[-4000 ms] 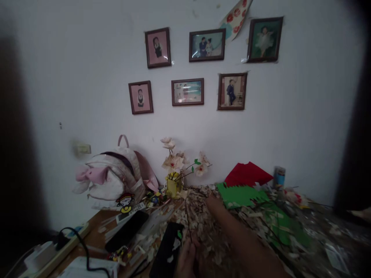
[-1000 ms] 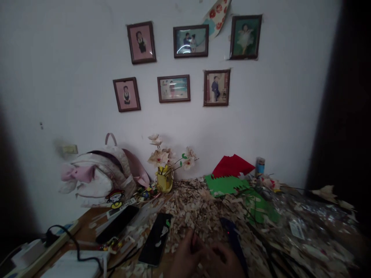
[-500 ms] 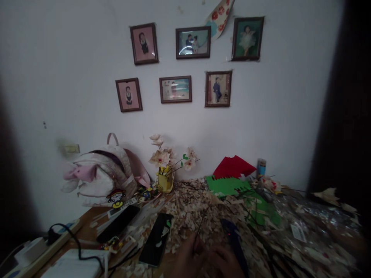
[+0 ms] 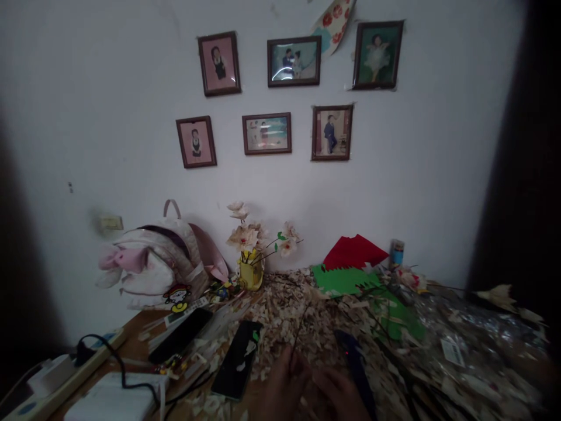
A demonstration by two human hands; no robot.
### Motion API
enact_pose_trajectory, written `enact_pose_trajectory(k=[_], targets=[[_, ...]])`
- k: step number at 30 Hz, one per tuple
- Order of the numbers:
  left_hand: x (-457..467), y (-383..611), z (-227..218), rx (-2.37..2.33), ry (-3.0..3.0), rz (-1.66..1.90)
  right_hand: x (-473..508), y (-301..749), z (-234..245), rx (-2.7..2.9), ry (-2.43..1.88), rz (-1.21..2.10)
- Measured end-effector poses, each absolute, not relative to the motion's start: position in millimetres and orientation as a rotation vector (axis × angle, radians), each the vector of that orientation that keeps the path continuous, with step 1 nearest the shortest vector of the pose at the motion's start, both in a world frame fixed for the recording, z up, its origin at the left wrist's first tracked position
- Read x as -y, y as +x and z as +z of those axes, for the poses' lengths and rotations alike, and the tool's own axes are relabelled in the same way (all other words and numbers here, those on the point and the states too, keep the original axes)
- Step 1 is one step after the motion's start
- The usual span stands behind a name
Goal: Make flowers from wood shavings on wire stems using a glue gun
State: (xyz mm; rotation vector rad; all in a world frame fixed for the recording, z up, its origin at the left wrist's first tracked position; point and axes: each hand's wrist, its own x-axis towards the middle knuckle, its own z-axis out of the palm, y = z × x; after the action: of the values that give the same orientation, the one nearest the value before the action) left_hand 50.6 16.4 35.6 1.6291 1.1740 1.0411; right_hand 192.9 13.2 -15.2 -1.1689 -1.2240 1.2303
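At the bottom middle, my left hand [image 4: 284, 383] is closed around a thin dark stem [image 4: 298, 332] that points up and slightly right. Close beside it, my right hand [image 4: 338, 393] has its fingers pinched together; dim light hides what is between them. Pale petal-like scraps [image 4: 280, 310] cover the table in front of both hands. Just right of my right hand lies a dark blue tool [image 4: 356, 365] with a small red light, shaped like a glue gun. A black phone [image 4: 238, 359] with scraps on its screen lies left of my left hand.
Handmade flowers [image 4: 245, 237] stand in a yellow holder [image 4: 251, 275] by the wall. Green sheets [image 4: 339, 282], a red sheet [image 4: 355, 251] and clear plastic [image 4: 464, 327] lie at right. A backpack [image 4: 149, 257], second phone [image 4: 182, 335], white box [image 4: 116, 397] and power strip [image 4: 72, 380] occupy the left.
Both hands have risen slightly in the picture, and the stem stands a little more upright. The view has shifted slightly. The surrounding things stay in place.
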Motion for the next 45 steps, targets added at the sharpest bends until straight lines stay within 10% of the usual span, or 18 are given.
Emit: enact_pose_trajectory(k=[45], targets=[[-40.7,51.9,9.4,-1.052,1.178,1.094,-17.6,190.4,-22.0,1.247,-1.220,1.064]])
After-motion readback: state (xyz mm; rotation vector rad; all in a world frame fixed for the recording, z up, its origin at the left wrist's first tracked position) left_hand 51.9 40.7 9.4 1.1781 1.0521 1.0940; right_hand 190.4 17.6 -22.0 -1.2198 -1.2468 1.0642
